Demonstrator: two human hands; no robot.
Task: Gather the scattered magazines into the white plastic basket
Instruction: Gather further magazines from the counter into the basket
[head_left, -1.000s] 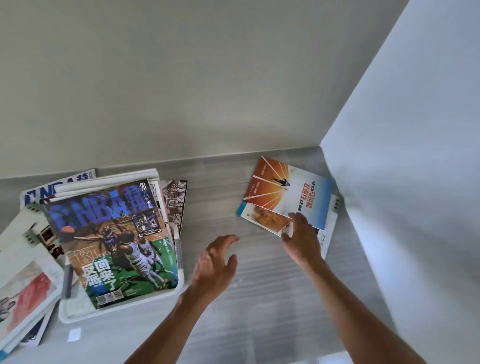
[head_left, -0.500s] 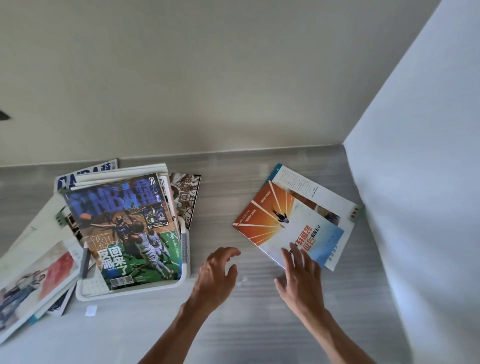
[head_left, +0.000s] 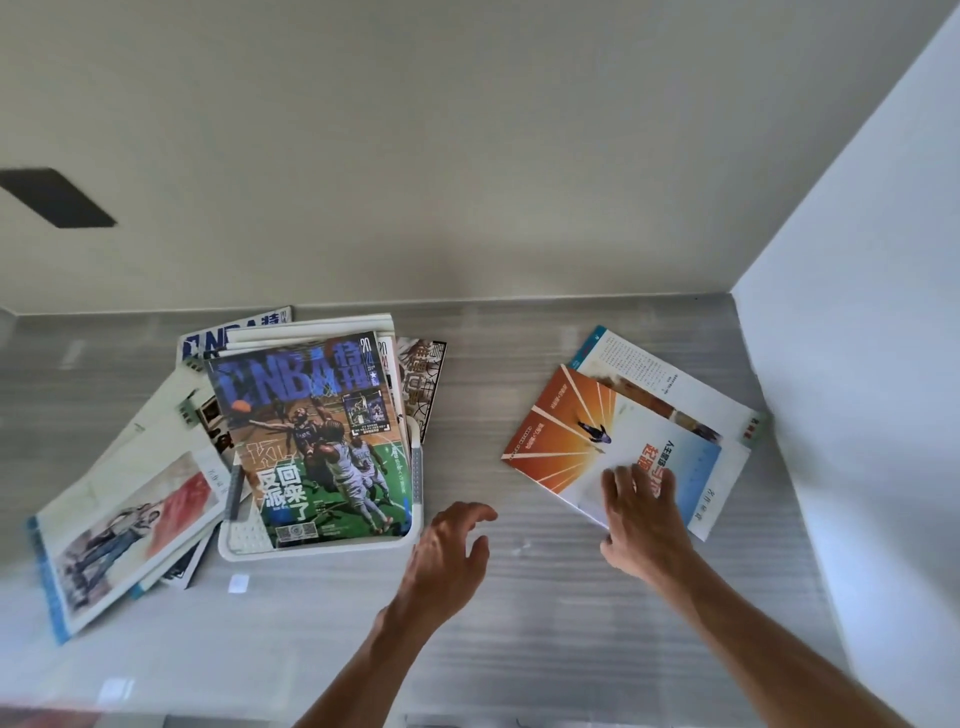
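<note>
The white plastic basket stands left of centre, with a blue and green NBA magazine on top of several others inside it. Over at the right, an orange and blue magazine lies on a white one. My right hand rests flat on the near corner of the orange magazine, fingers spread. My left hand hovers open over the table between basket and magazines, holding nothing.
More magazines lie beside the basket on the left, one with a red and white cover. A white wall closes off the right side, close to the magazines. The grey table runs back to a beige wall.
My right hand has dragged the orange magazine toward me and turned it, uncovering the white one beneath. My left hand has stayed near the basket. The view has shifted.
</note>
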